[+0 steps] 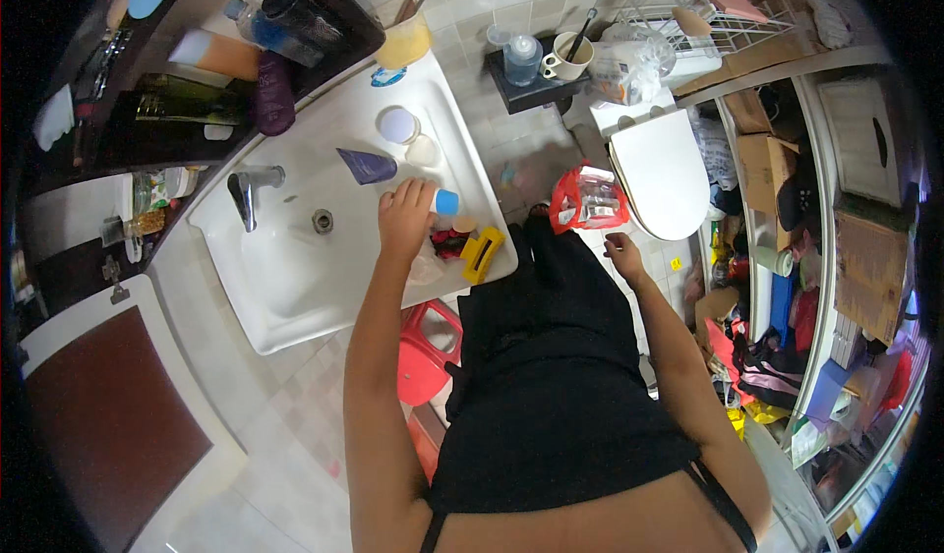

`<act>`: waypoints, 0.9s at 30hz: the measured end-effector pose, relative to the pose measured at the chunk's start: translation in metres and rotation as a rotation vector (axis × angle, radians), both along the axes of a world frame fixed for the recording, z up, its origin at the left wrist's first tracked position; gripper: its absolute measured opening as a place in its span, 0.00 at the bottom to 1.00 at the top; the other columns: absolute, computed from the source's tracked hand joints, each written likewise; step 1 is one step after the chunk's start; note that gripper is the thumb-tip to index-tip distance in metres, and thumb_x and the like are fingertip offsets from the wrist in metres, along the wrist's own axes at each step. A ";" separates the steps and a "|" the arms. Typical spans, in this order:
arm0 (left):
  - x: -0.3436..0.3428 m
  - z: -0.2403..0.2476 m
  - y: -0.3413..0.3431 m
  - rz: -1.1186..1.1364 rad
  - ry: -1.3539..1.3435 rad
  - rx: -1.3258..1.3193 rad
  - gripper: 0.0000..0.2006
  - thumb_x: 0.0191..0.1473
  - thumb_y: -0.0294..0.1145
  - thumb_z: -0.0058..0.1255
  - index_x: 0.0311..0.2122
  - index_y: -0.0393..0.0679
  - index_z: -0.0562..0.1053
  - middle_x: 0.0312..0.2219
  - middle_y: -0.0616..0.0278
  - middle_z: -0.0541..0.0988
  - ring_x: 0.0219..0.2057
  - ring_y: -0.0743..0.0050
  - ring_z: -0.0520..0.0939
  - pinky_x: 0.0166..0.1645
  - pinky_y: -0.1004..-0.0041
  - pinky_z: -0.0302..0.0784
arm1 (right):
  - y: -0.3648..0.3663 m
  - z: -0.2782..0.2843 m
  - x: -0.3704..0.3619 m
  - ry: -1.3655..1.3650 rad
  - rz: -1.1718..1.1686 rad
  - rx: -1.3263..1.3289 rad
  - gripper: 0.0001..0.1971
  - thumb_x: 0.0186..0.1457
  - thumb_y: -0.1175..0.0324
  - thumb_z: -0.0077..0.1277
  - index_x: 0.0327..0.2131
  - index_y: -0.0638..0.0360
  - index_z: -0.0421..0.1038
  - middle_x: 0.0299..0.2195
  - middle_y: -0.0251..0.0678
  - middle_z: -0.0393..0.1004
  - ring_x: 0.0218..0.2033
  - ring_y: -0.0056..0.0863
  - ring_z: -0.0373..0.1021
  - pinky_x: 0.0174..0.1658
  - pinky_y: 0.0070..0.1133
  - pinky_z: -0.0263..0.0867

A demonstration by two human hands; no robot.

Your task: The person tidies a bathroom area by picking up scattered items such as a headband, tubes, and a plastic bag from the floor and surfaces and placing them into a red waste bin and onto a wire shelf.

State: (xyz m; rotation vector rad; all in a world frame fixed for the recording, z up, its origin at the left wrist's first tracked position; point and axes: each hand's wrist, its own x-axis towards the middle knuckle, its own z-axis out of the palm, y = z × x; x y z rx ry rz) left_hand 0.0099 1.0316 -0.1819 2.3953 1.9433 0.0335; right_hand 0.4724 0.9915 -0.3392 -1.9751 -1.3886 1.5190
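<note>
So the biggest thing here is the white sink (pixel 295 288), and I'll place everything from that. Way off to its right there's a packed storage rack (pixel 806 258), and a dark wall shelf (pixel 221 71) full of bottles runs along its upper left. The white toilet (pixel 661 174) is to the sink's right, with tiled floor showing in the gap. A red plastic bag (pixel 565 199) sits in that gap, toilet side.

Left hand (pixel 405 214) is over the sink's right side, fingers curled narrowly around the white end of a blue-capped bottle (pixel 445 202), so that bottle is right by the sink's right rim. From there the bowl stretches left to the drain (pixel 323 222), so sideways room is mostly that way. Right hand (pixel 621 256) hangs right of the sink, below the bag; fingers look bent, but I can't tell how wide they are or if they hold anything.

Smaller stuff: a yellow plastic piece (pixel 481 255) with a dark slot is on the sink's near right corner, a purple squeeze tube (pixel 367 166) lies in the sink beyond the left hand, and a pale-lidded jar (pixel 398 125) is farther up. Print on the tube is too small to read.
</note>
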 end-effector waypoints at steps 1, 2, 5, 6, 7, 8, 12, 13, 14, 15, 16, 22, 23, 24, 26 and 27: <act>0.002 0.018 -0.005 0.002 0.004 0.006 0.19 0.45 0.31 0.53 0.46 0.47 0.69 0.48 0.67 0.74 0.50 0.69 0.73 0.43 0.66 0.71 | 0.003 0.008 -0.009 0.004 0.002 0.006 0.16 0.57 0.66 0.49 0.44 0.68 0.68 0.38 0.47 0.75 0.33 0.32 0.76 0.37 0.24 0.73; 0.008 0.031 -0.010 0.127 -0.149 0.032 0.20 0.46 0.28 0.52 0.48 0.46 0.67 0.48 0.64 0.74 0.49 0.67 0.74 0.45 0.65 0.72 | 0.007 0.020 -0.019 -0.008 0.036 0.097 0.15 0.58 0.66 0.49 0.44 0.67 0.68 0.39 0.47 0.76 0.34 0.33 0.76 0.38 0.25 0.73; 0.028 0.046 -0.027 0.377 -0.884 0.031 0.21 0.51 0.24 0.48 0.52 0.43 0.62 0.49 0.56 0.73 0.48 0.65 0.75 0.50 0.64 0.72 | 0.022 0.059 -0.066 0.059 0.130 0.313 0.14 0.59 0.66 0.49 0.44 0.64 0.69 0.39 0.45 0.76 0.39 0.35 0.75 0.41 0.27 0.71; 0.033 0.047 -0.034 0.492 -1.468 -0.006 0.21 0.55 0.21 0.44 0.54 0.41 0.58 0.51 0.52 0.72 0.49 0.63 0.75 0.53 0.64 0.71 | 0.034 0.110 -0.102 0.175 0.135 0.223 0.14 0.59 0.65 0.49 0.44 0.64 0.69 0.39 0.44 0.75 0.40 0.33 0.74 0.42 0.26 0.70; 0.045 0.057 -0.034 0.482 -1.473 -0.008 0.21 0.55 0.21 0.44 0.54 0.41 0.58 0.51 0.52 0.72 0.49 0.63 0.75 0.53 0.64 0.71 | 0.040 0.131 -0.122 0.227 0.226 0.311 0.15 0.60 0.64 0.49 0.45 0.64 0.69 0.41 0.43 0.74 0.43 0.30 0.72 0.45 0.24 0.68; 0.055 0.074 -0.033 0.488 -1.698 -0.126 0.21 0.57 0.22 0.41 0.55 0.41 0.56 0.52 0.49 0.70 0.51 0.63 0.73 0.56 0.65 0.69 | 0.043 0.154 -0.143 0.363 0.266 0.273 0.16 0.61 0.63 0.48 0.47 0.63 0.67 0.44 0.42 0.73 0.45 0.28 0.70 0.49 0.24 0.65; 0.072 0.094 -0.040 0.385 -1.893 -0.251 0.21 0.60 0.22 0.37 0.58 0.40 0.54 0.56 0.46 0.66 0.53 0.66 0.70 0.57 0.69 0.66 | 0.055 0.226 -0.203 0.804 0.346 -0.030 0.21 0.63 0.56 0.42 0.51 0.63 0.63 0.34 0.35 0.73 0.33 0.18 0.69 0.35 0.18 0.64; 0.072 0.097 -0.041 0.331 -1.879 -0.243 0.21 0.60 0.22 0.38 0.59 0.40 0.53 0.56 0.47 0.65 0.54 0.68 0.70 0.57 0.70 0.65 | 0.060 0.236 -0.208 0.839 0.376 -0.151 0.21 0.63 0.54 0.42 0.48 0.63 0.65 0.30 0.31 0.72 0.27 0.14 0.68 0.30 0.15 0.63; 0.069 0.100 -0.041 0.340 -1.816 -0.221 0.22 0.61 0.26 0.40 0.60 0.40 0.53 0.56 0.48 0.66 0.53 0.70 0.70 0.56 0.71 0.66 | 0.061 0.237 -0.208 0.837 0.382 -0.146 0.21 0.63 0.54 0.42 0.48 0.63 0.65 0.30 0.31 0.72 0.27 0.14 0.68 0.30 0.15 0.63; 0.064 0.105 -0.041 0.336 -1.818 -0.213 0.22 0.61 0.26 0.40 0.60 0.40 0.53 0.56 0.48 0.66 0.53 0.70 0.70 0.56 0.71 0.66 | 0.062 0.236 -0.208 0.841 0.358 -0.165 0.20 0.63 0.53 0.42 0.46 0.62 0.67 0.26 0.27 0.70 0.24 0.12 0.64 0.27 0.14 0.60; 0.056 0.110 -0.043 0.351 -1.745 -0.142 0.23 0.61 0.28 0.41 0.60 0.40 0.53 0.55 0.49 0.67 0.51 0.71 0.70 0.54 0.71 0.66 | 0.063 0.239 -0.209 0.847 0.335 -0.185 0.20 0.63 0.52 0.43 0.43 0.61 0.68 0.23 0.24 0.68 0.21 0.10 0.61 0.23 0.12 0.56; 0.052 0.138 -0.044 0.448 -1.022 -0.034 0.12 0.61 0.35 0.39 0.44 0.40 0.70 0.33 0.55 0.75 0.36 0.67 0.76 0.44 0.68 0.71 | 0.062 0.257 -0.199 0.718 0.366 -0.042 0.18 0.60 0.55 0.48 0.41 0.62 0.69 0.24 0.25 0.67 0.22 0.10 0.61 0.23 0.12 0.57; 0.053 0.138 -0.043 0.448 -1.022 -0.031 0.12 0.61 0.35 0.39 0.44 0.40 0.70 0.33 0.55 0.75 0.36 0.67 0.76 0.44 0.68 0.71 | 0.062 0.260 -0.199 0.702 0.373 0.014 0.17 0.59 0.57 0.50 0.42 0.61 0.70 0.24 0.27 0.68 0.23 0.13 0.64 0.24 0.14 0.59; 0.053 0.137 -0.041 0.490 -1.048 -0.046 0.12 0.62 0.36 0.37 0.44 0.41 0.69 0.32 0.57 0.75 0.34 0.68 0.75 0.42 0.69 0.71 | 0.063 0.261 -0.198 0.702 0.375 0.016 0.17 0.59 0.57 0.50 0.42 0.61 0.70 0.24 0.27 0.68 0.23 0.13 0.64 0.24 0.14 0.59; 0.050 0.129 -0.037 0.530 -1.074 -0.057 0.13 0.63 0.37 0.36 0.44 0.42 0.69 0.31 0.59 0.75 0.33 0.70 0.75 0.41 0.69 0.71 | 0.065 0.267 -0.197 0.409 0.552 0.779 0.16 0.55 0.60 0.55 0.43 0.58 0.70 0.28 0.34 0.71 0.29 0.25 0.70 0.31 0.20 0.65; 0.042 0.118 -0.035 0.643 -1.250 -0.265 0.13 0.64 0.38 0.34 0.44 0.42 0.69 0.30 0.60 0.74 0.31 0.72 0.74 0.38 0.71 0.71 | 0.069 0.270 -0.196 0.410 0.555 0.781 0.16 0.55 0.60 0.55 0.43 0.58 0.70 0.28 0.34 0.71 0.29 0.25 0.70 0.31 0.20 0.65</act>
